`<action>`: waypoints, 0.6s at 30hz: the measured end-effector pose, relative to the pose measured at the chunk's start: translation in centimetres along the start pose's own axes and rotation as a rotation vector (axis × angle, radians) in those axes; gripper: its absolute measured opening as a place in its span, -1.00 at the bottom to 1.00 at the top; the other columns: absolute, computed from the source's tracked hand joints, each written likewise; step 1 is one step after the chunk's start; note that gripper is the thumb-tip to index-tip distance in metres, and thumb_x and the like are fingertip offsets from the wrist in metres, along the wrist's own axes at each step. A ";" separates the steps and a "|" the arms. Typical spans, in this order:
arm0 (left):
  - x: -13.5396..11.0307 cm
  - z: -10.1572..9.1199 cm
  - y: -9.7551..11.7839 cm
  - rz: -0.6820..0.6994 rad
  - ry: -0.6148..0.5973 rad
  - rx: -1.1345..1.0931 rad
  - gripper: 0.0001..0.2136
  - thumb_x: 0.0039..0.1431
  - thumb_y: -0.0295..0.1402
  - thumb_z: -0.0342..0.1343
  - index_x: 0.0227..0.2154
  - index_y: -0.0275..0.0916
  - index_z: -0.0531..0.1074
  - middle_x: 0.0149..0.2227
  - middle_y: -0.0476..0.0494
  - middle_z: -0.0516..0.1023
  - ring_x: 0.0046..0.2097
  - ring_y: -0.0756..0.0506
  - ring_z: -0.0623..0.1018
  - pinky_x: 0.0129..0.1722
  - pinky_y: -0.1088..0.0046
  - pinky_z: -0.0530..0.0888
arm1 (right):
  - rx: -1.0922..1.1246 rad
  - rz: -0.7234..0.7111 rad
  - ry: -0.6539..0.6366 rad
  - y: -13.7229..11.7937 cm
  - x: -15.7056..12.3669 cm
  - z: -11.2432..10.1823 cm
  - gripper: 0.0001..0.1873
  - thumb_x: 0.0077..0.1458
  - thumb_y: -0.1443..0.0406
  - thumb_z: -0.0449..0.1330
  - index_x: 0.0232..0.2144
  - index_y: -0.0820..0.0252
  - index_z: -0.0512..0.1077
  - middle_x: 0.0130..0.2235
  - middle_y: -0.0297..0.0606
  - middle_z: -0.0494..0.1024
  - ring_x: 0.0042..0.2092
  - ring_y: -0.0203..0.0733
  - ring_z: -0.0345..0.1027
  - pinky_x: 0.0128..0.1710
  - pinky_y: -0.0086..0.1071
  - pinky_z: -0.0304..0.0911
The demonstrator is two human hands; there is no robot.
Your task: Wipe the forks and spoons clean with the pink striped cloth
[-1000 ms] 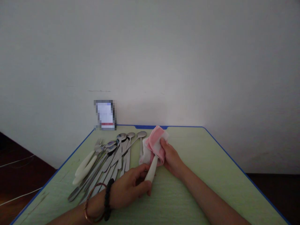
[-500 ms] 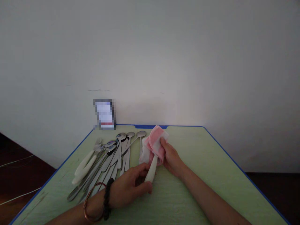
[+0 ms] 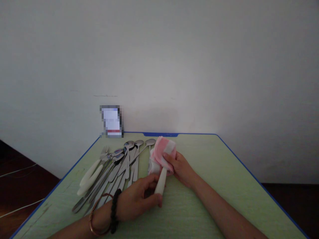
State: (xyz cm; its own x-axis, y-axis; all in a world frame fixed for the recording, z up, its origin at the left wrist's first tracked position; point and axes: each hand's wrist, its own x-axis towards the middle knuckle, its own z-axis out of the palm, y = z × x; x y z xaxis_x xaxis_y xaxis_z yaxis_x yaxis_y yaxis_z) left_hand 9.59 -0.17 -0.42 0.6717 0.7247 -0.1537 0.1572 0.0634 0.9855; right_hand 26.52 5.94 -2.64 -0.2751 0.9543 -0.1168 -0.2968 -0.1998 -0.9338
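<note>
My left hand (image 3: 139, 199) is closed round the white handle of a utensil (image 3: 160, 182), low in the middle of the green table (image 3: 211, 199). The utensil's upper end is hidden inside a pink and white cloth (image 3: 161, 154). My right hand (image 3: 180, 167) grips that cloth, with fingers wrapped over it and pressed against the covered end. A bangle and a dark bead bracelet sit on my left wrist.
Several spoons, forks and knives (image 3: 117, 169), some with white handles, lie in a fan on the table's left half. A small pixelated card (image 3: 111, 121) leans against the white wall at the far edge. Dark floor shows beside both blue-edged sides.
My right hand has shifted the cloth slightly left and bunched it tighter over the utensil's end. My left hand has stayed in place on the handle.
</note>
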 end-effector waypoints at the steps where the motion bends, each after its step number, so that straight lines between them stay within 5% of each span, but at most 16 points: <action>1: 0.0 0.0 0.0 0.001 -0.003 0.005 -0.74 0.08 -0.40 0.07 -0.14 -0.32 0.29 -0.40 -0.01 0.40 -0.39 0.02 0.35 -0.44 0.55 0.25 | -0.008 -0.006 -0.009 0.0 0.0 -0.1 -0.66 -0.15 0.12 0.27 -0.37 0.25 0.41 -0.43 -0.31 0.50 -0.49 -0.32 0.29 -0.49 -0.44 0.19; 6: -0.1 0.0 0.3 0.004 -0.006 0.016 -0.73 0.10 -0.38 0.05 -0.13 -0.33 0.27 -0.41 -0.02 0.42 -0.39 0.02 0.37 -0.44 0.56 0.25 | 0.019 -0.007 0.010 0.1 0.0 0.1 -0.69 -0.16 0.16 0.28 -0.39 0.27 0.43 -0.45 -0.30 0.51 -0.49 -0.32 0.29 -0.47 -0.45 0.21; 18: 0.1 -0.2 -0.7 0.008 0.006 -0.026 -0.74 0.16 -0.21 0.02 -0.21 -0.30 0.27 -0.39 -0.04 0.44 -0.55 0.11 0.30 -0.59 0.62 0.24 | 0.552 0.080 0.124 -1.0 0.3 0.2 -0.75 -0.02 0.33 -0.04 -0.39 0.26 0.42 -0.47 -0.25 0.55 -0.38 -0.17 0.41 -0.38 -0.35 0.32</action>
State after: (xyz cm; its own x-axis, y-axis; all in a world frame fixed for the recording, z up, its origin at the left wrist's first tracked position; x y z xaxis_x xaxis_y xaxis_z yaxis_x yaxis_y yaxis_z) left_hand 9.45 -0.02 -1.10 0.6682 0.7297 -0.1453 0.1331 0.0750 0.9883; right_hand 26.53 6.36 -1.65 -0.2168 0.9438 -0.2496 -0.7224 -0.3271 -0.6092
